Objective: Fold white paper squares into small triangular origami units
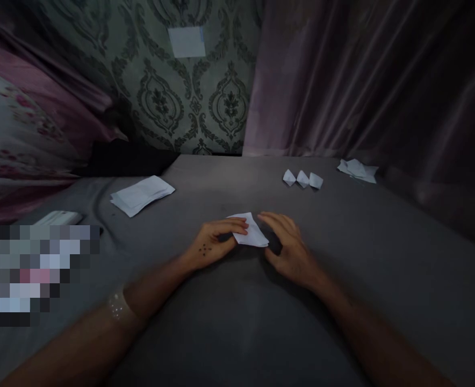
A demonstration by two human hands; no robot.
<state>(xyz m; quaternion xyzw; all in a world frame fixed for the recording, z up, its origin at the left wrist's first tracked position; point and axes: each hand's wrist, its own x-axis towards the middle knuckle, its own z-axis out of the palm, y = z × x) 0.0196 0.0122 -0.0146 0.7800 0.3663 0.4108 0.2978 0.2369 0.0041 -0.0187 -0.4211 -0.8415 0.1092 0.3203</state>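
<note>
A small folded sheet of white paper [252,232] is held up near the middle of the head view, above the grey cloth. My left hand [215,239] grips its left side, fingers over the top and thumb beneath. Close to the paper's right edge is my right hand [288,247], its fingers and thumb spread apart. The right thumb is near the paper's lower right corner; whether it touches is hard to tell. Farther back on the right, three small folded paper pieces [302,179] stand in a row.
A stack of white paper sheets [143,194] lies at the back left. Several loose paper pieces [357,170] lie at the back right. A white object [58,217] and a pixelated area are at the left edge. Curtains [302,80] and a patterned wall stand behind the grey cloth [237,322].
</note>
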